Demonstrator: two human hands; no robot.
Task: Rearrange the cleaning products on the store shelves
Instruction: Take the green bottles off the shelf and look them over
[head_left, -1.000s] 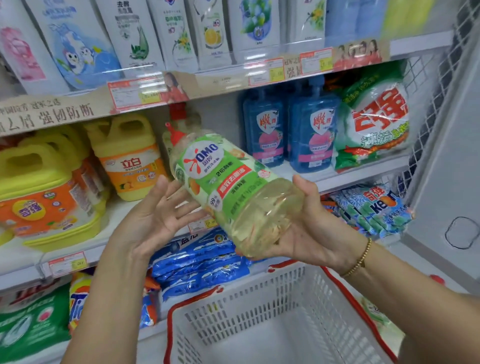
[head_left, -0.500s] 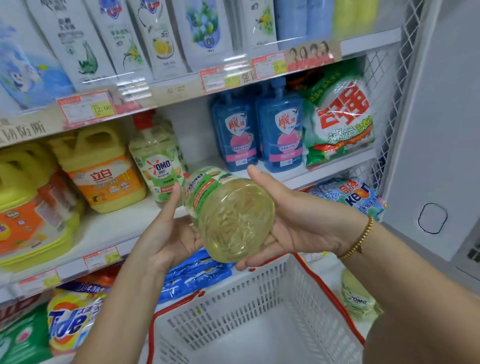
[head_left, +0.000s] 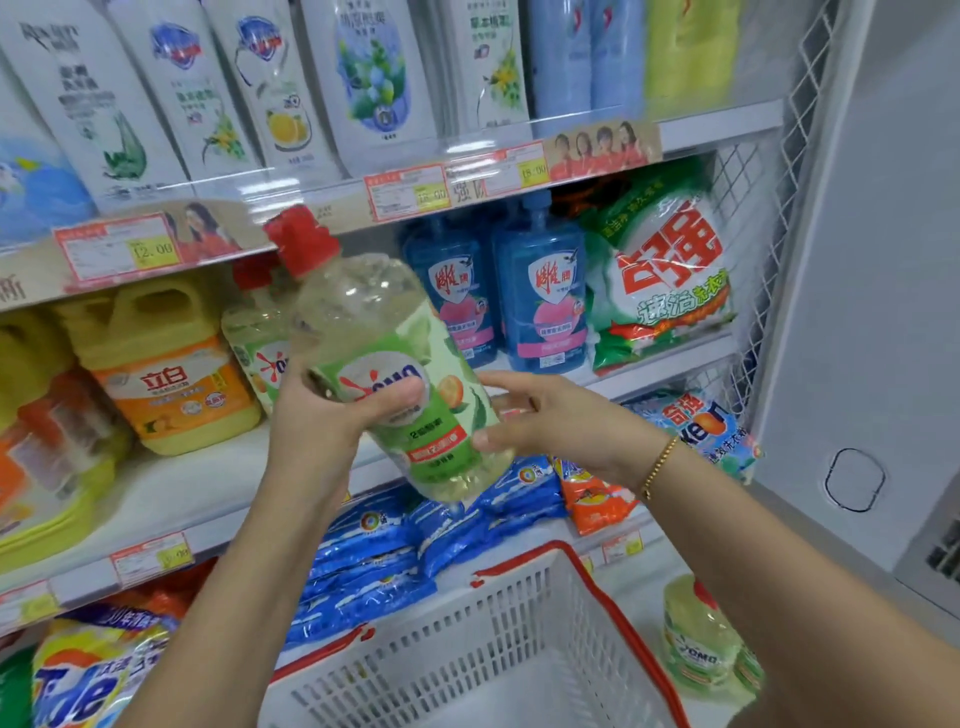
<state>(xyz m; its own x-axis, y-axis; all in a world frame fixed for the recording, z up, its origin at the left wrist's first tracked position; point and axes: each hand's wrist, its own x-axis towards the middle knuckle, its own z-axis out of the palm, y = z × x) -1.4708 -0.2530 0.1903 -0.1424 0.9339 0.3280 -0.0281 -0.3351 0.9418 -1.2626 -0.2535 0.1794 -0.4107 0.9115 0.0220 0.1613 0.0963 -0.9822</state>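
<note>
Middle shelf (head_left: 182, 499) | left hand (head_left: 322, 415) grips tilted OMO bottle (head_left: 384, 332) | right hand (head_left: 561, 421) spread, touching it | twin bottle (head_left: 254, 332) behind | basket (head_left: 467, 639) below

The middle shelf (head_left: 171, 499) carries yellow jugs (head_left: 171, 374) toward its left end, a clear bottle (head_left: 254, 332) beside them, two blue bottles (head_left: 540, 291), and a green bag (head_left: 665, 275) at its right end.

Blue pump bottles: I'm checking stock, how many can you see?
2. Both stand side by side on the middle shelf: the left bottle, the right bottle. Others may be hidden behind them.
</note>
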